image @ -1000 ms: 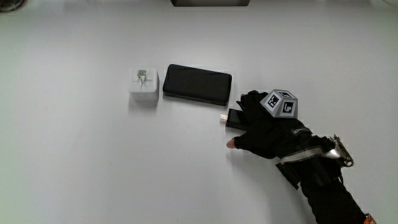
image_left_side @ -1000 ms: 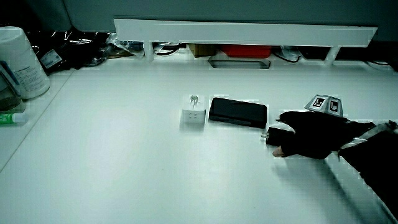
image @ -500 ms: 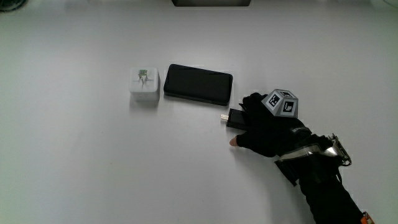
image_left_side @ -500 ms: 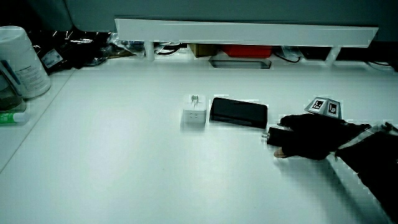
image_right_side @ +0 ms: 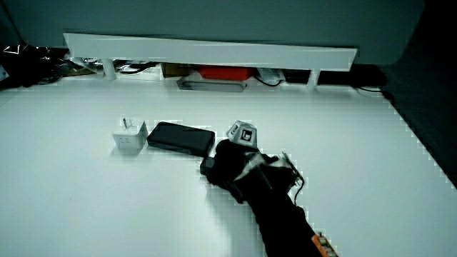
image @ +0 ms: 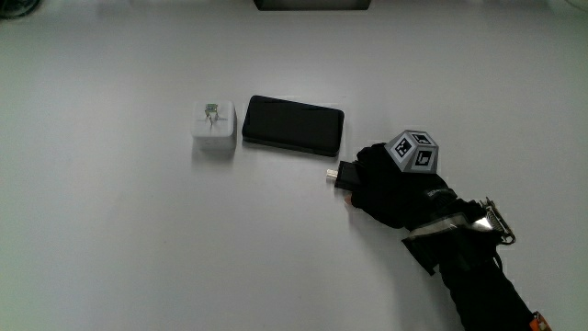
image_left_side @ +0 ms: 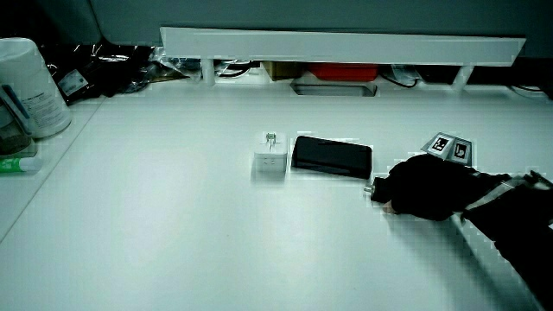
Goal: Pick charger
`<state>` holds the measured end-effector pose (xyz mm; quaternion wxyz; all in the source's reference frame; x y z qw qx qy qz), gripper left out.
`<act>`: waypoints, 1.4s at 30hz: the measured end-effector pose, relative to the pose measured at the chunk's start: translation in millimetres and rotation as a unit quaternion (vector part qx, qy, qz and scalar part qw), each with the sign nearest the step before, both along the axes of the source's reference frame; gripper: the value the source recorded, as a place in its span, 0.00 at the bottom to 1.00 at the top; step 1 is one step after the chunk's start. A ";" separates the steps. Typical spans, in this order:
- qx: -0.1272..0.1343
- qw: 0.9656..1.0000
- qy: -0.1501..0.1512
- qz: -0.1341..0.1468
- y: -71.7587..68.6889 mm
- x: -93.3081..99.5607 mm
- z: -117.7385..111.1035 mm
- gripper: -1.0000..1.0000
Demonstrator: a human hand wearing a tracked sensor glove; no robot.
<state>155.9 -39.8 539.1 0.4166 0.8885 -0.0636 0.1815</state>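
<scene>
**Gloved hand closed over a small black charger near the middle of the desk**

I saw the gloved hand [image: 390,184] lying low on the white desk [image: 110,257], its fingers curled down around a small black charger [image: 344,175]. Only one end of the charger and its short metal plug showed past the fingertips in the main view. The grip looked nearly closed on the charger's body, though I could not tell how firmly it was held, and the charger appeared to be resting on the desk, not lifted.

The charger lay just beside a corner of a black phone [image: 292,124], slightly nearer to the person than the phone. A white plug adapter [image: 212,128] with upright prongs sat just beside the phone's other short end. All three items were well away from the desk's edges.

My judgement of the risks: so little of the charger was free of the glove that a shallow pinch could let it slip out or twist as it rose. Because the phone sat so close, a sideways drag could nudge it. The white adapter could also be mistaken for the charger meant.

The hand was palm down, with the patterned cube [image: 413,151] on its back facing upward. In a side view the forearm [image_right_side: 278,214] stretched from the person's edge of the desk toward the hand.
</scene>
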 end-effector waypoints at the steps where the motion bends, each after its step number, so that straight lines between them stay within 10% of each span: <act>1: 0.000 1.000 -0.011 -0.003 -0.3 -0.8 -2.2 0.83; 20: 0.043 0.999 -0.022 -0.005 0.0 2.3 -13.8 1.00; 42: 0.071 0.992 -0.050 -0.094 35.5 0.3 -121.9 1.00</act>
